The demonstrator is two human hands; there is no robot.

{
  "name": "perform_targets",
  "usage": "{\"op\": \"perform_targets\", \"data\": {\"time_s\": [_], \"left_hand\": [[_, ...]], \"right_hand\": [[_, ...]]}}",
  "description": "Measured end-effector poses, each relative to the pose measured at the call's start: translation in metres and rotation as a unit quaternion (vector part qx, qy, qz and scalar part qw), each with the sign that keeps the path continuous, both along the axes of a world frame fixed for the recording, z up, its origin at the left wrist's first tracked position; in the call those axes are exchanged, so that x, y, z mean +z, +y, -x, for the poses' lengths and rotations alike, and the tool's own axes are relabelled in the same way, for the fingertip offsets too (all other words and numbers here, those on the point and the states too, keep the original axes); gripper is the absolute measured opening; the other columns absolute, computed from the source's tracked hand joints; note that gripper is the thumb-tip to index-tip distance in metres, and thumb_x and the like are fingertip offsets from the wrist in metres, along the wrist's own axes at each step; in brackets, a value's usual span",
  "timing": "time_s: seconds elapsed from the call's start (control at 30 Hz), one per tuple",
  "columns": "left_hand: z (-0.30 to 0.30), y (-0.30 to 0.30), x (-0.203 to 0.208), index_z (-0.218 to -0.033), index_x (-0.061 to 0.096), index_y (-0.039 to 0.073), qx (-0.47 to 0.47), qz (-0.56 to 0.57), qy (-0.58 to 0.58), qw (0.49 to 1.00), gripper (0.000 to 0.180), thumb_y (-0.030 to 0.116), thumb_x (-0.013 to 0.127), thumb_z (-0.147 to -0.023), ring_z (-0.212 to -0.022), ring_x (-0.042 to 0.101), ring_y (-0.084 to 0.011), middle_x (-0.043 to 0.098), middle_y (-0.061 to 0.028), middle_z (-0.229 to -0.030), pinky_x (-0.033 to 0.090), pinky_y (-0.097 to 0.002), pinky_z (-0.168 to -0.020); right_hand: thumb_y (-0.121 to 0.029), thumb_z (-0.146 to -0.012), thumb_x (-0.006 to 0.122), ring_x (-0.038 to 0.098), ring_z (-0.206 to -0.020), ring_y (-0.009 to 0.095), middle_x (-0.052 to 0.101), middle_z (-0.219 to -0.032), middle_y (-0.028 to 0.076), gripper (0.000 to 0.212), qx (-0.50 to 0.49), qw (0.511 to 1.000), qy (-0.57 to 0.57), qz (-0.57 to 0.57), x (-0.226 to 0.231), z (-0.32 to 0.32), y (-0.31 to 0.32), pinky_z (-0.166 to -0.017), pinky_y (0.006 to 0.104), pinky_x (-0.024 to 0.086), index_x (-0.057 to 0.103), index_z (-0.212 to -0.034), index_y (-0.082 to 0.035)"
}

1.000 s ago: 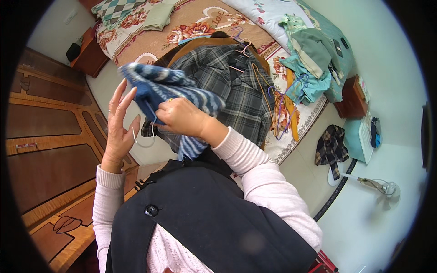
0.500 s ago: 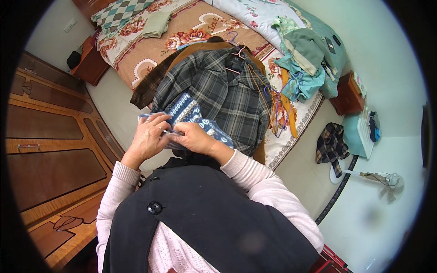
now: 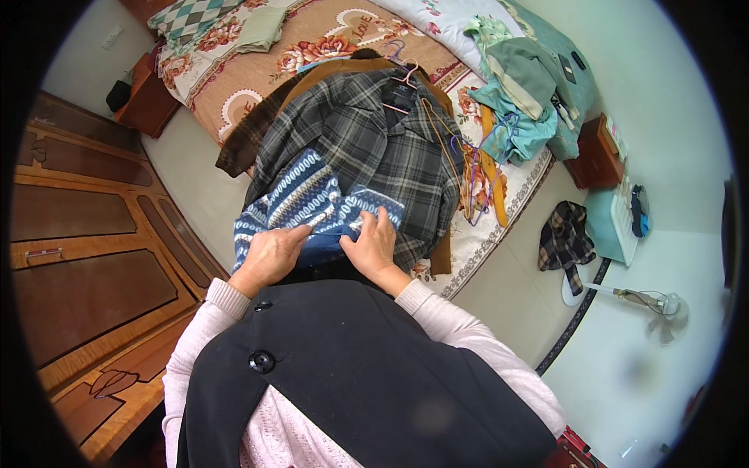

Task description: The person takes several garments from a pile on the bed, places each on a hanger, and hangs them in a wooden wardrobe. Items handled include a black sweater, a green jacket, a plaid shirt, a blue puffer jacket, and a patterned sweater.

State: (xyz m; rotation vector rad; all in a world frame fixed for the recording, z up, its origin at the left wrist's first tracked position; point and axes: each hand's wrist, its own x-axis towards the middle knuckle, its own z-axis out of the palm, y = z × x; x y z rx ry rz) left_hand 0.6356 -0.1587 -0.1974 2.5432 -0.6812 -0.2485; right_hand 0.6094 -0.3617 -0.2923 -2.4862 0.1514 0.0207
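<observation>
A blue-and-white patterned garment [image 3: 300, 204] lies partly spread over a grey plaid coat [image 3: 351, 140], with a plain dark blue edge turned toward me. Its exact kind is hard to make out. At the left of that blue edge, my left hand [image 3: 271, 257] is closed on the fabric, thumb and forefinger pointing inward. My right hand [image 3: 373, 248] grips the edge's right side, its thumb on the blue part and its fingers up over the patterned cloth. The coat lies on the bed with a pink hanger [image 3: 407, 76] at its collar.
Brown garments [image 3: 246, 140] lie under the coat on the flowered bed [image 3: 226, 82]. Loose hangers [image 3: 477, 183] are at its right, near piled green clothes [image 3: 530, 78]. A wooden wardrobe [image 3: 86, 249] stands left; a white fan [image 3: 655, 304] and teal bin [image 3: 612, 226] stand right.
The patterned garment was bunched up between my hands and is now spread lower and wider over the coat. My hands have moved apart, the right one to the right, the left slightly down.
</observation>
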Motion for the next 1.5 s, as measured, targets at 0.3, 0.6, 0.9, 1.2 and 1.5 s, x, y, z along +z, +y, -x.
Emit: {"op": "perform_targets", "data": {"time_s": [0.3,0.6,0.9,1.2,1.5], "left_hand": [[-0.005,0.006,-0.003,-0.097,0.063,0.012,-0.03,-0.083,-0.07,0.994,0.017,0.008,0.057,-0.082,-0.072,0.063,-0.0297,0.06,-0.0083,-0.073,0.049,-0.0423,-0.062],[-0.017,0.025,0.001,-0.094,0.063,0.008,0.1,0.016,-0.076,0.992,0.016,-0.001,0.058,-0.082,-0.083,0.063,-0.033,0.062,-0.0124,-0.087,0.05,-0.0367,-0.071],[-0.062,0.049,0.108,-0.102,0.063,0.004,0.254,0.409,-0.008,0.876,0.011,0.002,0.056,-0.094,-0.079,0.05,-0.0026,0.055,0.0038,-0.086,0.042,-0.0157,-0.072],[-0.038,0.056,0.191,-0.111,0.06,0.003,0.155,0.577,-0.036,0.801,0.017,0.003,0.054,-0.095,-0.091,0.065,-0.0132,0.065,-0.0096,-0.104,0.057,-0.0236,-0.081],[-0.022,0.059,0.202,-0.11,0.061,0.001,0.218,0.562,-0.038,0.797,0.018,0.0,0.056,-0.093,-0.092,0.063,-0.0103,0.065,-0.0079,-0.105,0.054,-0.0225,-0.085]], "right_hand": [[-0.037,-0.074,0.068,0.044,-0.126,0.039,0.048,-0.13,0.029,0.075,0.062,0.963,0.241,-0.107,-0.036,-0.002,-0.029,-0.106,0.0406,0.036,0.045,-0.129,0.008],[-0.042,-0.079,0.073,0.053,-0.109,0.038,0.058,-0.114,0.021,0.059,0.039,0.983,-0.094,-0.155,-0.06,-0.006,-0.035,-0.095,0.0442,0.042,0.054,-0.114,0.001],[-0.035,-0.096,0.055,0.057,-0.085,0.017,0.061,-0.097,0.007,0.039,-0.188,0.89,0.219,-0.352,-0.141,-0.017,-0.042,-0.077,0.0305,0.047,0.056,-0.116,-0.002],[-0.05,-0.097,0.046,0.048,-0.116,0.025,0.047,-0.136,0.013,0.062,-0.083,0.835,0.297,-0.456,-0.099,-0.089,0.047,-0.098,0.0401,0.04,0.041,-0.139,-0.005],[-0.04,-0.094,0.055,0.061,-0.107,0.029,0.063,-0.12,0.016,0.049,-0.049,0.759,0.252,-0.598,-0.077,-0.136,0.061,-0.091,0.0348,0.046,0.057,-0.127,-0.003]]}}
